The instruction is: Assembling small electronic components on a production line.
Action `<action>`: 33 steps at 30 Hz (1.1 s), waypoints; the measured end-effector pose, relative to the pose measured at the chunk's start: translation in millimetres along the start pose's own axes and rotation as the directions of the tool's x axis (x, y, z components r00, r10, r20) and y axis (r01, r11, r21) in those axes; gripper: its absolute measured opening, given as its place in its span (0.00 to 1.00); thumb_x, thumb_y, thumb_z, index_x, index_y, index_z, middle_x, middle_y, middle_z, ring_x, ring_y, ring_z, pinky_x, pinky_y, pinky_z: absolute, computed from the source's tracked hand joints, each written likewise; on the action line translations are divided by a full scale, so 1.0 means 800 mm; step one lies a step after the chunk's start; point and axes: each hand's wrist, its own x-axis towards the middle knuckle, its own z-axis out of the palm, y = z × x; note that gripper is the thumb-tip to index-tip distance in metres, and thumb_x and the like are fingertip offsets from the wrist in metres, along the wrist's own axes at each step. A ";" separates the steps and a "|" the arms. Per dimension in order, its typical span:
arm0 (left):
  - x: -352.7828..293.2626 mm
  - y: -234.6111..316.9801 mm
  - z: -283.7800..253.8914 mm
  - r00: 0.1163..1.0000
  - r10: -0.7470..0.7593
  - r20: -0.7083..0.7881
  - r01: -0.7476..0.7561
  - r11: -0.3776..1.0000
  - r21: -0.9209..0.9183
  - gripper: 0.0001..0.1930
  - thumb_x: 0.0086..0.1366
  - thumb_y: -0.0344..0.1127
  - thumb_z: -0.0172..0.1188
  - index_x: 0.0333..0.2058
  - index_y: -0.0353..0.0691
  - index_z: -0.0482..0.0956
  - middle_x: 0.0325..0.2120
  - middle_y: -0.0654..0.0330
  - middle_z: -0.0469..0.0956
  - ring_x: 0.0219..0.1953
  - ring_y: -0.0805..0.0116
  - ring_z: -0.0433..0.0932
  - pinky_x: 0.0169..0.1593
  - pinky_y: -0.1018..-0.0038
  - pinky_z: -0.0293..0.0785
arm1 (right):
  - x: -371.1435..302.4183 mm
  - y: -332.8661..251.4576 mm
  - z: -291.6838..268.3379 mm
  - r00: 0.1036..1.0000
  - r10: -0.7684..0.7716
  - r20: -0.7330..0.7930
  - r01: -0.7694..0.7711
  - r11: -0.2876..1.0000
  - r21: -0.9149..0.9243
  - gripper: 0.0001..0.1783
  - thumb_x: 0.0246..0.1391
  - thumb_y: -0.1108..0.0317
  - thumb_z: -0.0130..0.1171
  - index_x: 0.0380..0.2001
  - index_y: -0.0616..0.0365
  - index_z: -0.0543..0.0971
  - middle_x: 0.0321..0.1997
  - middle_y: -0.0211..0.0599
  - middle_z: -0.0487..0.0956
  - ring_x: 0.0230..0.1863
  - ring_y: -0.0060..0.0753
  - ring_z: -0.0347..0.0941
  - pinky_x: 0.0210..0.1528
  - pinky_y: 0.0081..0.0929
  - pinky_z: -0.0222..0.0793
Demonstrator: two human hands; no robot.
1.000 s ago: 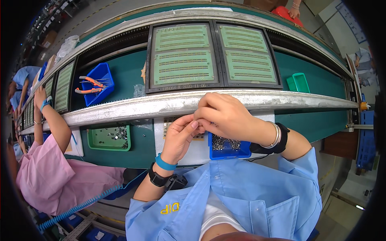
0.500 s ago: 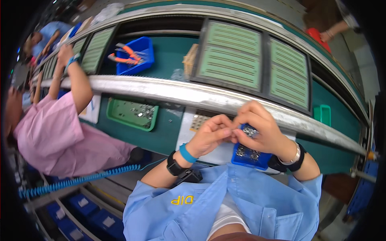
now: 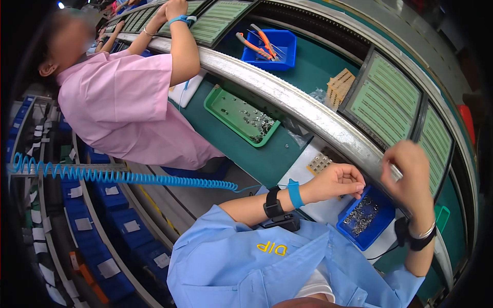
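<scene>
My left hand (image 3: 340,182) is closed, its thumb and curled fingertips meeting over the far edge of a blue bin (image 3: 386,222) of small shiny metal parts. Whatever it pinches is too small to make out. My right hand (image 3: 411,172) is raised above the metal rail (image 3: 287,86), beside a framed panel of green circuit boards (image 3: 385,97). Its fingers bend inward, and their tips hide anything between them. Left of the bin, a tan block with rows of small parts (image 3: 319,163) lies on a white sheet (image 3: 303,172).
At left a co-worker in a pink top (image 3: 118,102) reaches over the rail. A green tray (image 3: 218,105) holds loose metal parts. Beyond the rail stand a blue bin with orange-handled pliers (image 3: 264,49) and a tan stack (image 3: 339,87). A blue coiled cord (image 3: 128,177) stretches leftward.
My hands, together over the blue bin before, have come apart. The right hand has risen toward the rail and board; the left stays over the bin. The whole view has swung left.
</scene>
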 end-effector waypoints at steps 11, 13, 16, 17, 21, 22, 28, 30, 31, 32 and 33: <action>-0.005 -0.008 -0.023 1.000 0.002 0.010 -0.002 1.000 0.026 0.05 0.61 0.31 0.50 0.30 0.40 0.64 0.25 0.64 0.68 0.29 0.73 0.73 0.37 0.78 0.69 | 0.074 0.191 0.016 0.907 0.420 -0.039 -0.411 0.899 0.152 0.05 0.50 0.71 0.51 0.26 0.62 0.71 0.21 0.27 0.68 0.24 0.19 0.63 0.29 0.17 0.61; -0.006 -0.009 -0.027 1.000 0.000 0.009 0.001 0.999 -0.034 0.05 0.61 0.32 0.49 0.28 0.41 0.63 0.23 0.64 0.66 0.28 0.71 0.72 0.37 0.76 0.68 | 0.082 0.196 0.023 0.903 0.426 -0.052 -0.417 0.900 0.129 0.06 0.50 0.70 0.52 0.27 0.62 0.71 0.23 0.29 0.70 0.25 0.20 0.64 0.29 0.18 0.62; -0.006 -0.012 -0.033 0.999 -0.030 0.040 0.033 0.997 -0.074 0.06 0.60 0.32 0.49 0.27 0.41 0.62 0.22 0.64 0.64 0.28 0.70 0.72 0.36 0.76 0.67 | 0.092 0.209 0.035 0.895 0.440 -0.065 -0.436 0.897 0.072 0.07 0.50 0.69 0.52 0.27 0.62 0.72 0.23 0.31 0.72 0.25 0.23 0.65 0.30 0.21 0.63; -0.005 -0.012 -0.034 0.998 -0.041 0.053 0.046 0.995 -0.092 0.06 0.60 0.33 0.48 0.27 0.41 0.62 0.22 0.64 0.63 0.28 0.69 0.72 0.36 0.76 0.67 | 0.095 0.213 0.038 0.891 0.447 -0.074 -0.446 0.894 0.027 0.07 0.50 0.68 0.52 0.28 0.62 0.72 0.23 0.32 0.72 0.25 0.24 0.66 0.29 0.22 0.63; -0.004 -0.013 -0.033 0.995 -0.068 0.069 0.071 0.996 -0.046 0.07 0.61 0.34 0.48 0.28 0.40 0.62 0.23 0.63 0.64 0.28 0.70 0.72 0.36 0.76 0.67 | 0.103 0.223 0.043 0.884 0.460 -0.084 -0.465 0.883 -0.068 0.07 0.49 0.68 0.52 0.28 0.62 0.72 0.23 0.35 0.73 0.24 0.28 0.67 0.29 0.25 0.64; -0.004 -0.012 -0.032 0.995 -0.068 0.069 0.071 0.996 -0.048 0.07 0.61 0.34 0.48 0.28 0.40 0.62 0.23 0.63 0.64 0.28 0.70 0.72 0.36 0.76 0.67 | 0.105 0.224 0.044 0.884 0.460 -0.085 -0.467 0.880 -0.092 0.07 0.49 0.68 0.52 0.28 0.62 0.72 0.22 0.36 0.73 0.24 0.29 0.67 0.29 0.25 0.64; -0.001 -0.010 -0.029 0.999 0.007 0.039 -0.010 0.997 0.076 0.04 0.61 0.31 0.50 0.30 0.38 0.66 0.27 0.61 0.67 0.29 0.71 0.72 0.35 0.76 0.68 | 0.109 0.222 0.042 0.907 0.410 -0.090 -0.420 0.892 -0.166 0.07 0.49 0.67 0.52 0.27 0.60 0.73 0.21 0.36 0.73 0.24 0.33 0.68 0.28 0.27 0.65; -0.001 -0.010 -0.029 0.999 0.021 0.034 -0.025 0.995 0.100 0.04 0.61 0.30 0.51 0.30 0.38 0.66 0.28 0.61 0.68 0.29 0.71 0.72 0.35 0.76 0.69 | 0.112 0.216 0.040 0.926 0.365 -0.101 -0.379 0.896 -0.231 0.07 0.49 0.66 0.53 0.27 0.59 0.73 0.22 0.36 0.74 0.25 0.35 0.70 0.29 0.28 0.65; -0.001 -0.010 -0.029 0.997 0.031 0.066 -0.038 0.994 0.100 0.03 0.60 0.28 0.51 0.30 0.37 0.67 0.28 0.60 0.68 0.29 0.71 0.72 0.36 0.76 0.69 | 0.115 0.212 0.039 0.926 0.364 -0.103 -0.378 0.896 -0.231 0.07 0.49 0.66 0.53 0.27 0.59 0.73 0.22 0.36 0.74 0.25 0.35 0.70 0.29 0.28 0.65; -0.002 -0.010 -0.028 0.994 0.041 0.099 -0.051 0.994 0.100 0.02 0.60 0.26 0.52 0.30 0.37 0.68 0.29 0.60 0.69 0.30 0.71 0.72 0.36 0.76 0.69 | 0.117 0.208 0.038 0.929 0.357 -0.101 -0.371 0.886 -0.277 0.08 0.49 0.66 0.53 0.27 0.59 0.73 0.22 0.36 0.74 0.25 0.35 0.71 0.28 0.28 0.66; -0.002 -0.009 -0.027 0.990 0.050 0.132 -0.064 0.993 0.100 0.02 0.59 0.25 0.52 0.30 0.36 0.69 0.29 0.60 0.69 0.30 0.72 0.72 0.36 0.77 0.69 | 0.119 0.204 0.036 0.932 0.350 -0.099 -0.363 0.874 -0.323 0.08 0.49 0.65 0.53 0.27 0.58 0.73 0.22 0.36 0.74 0.26 0.36 0.71 0.28 0.29 0.66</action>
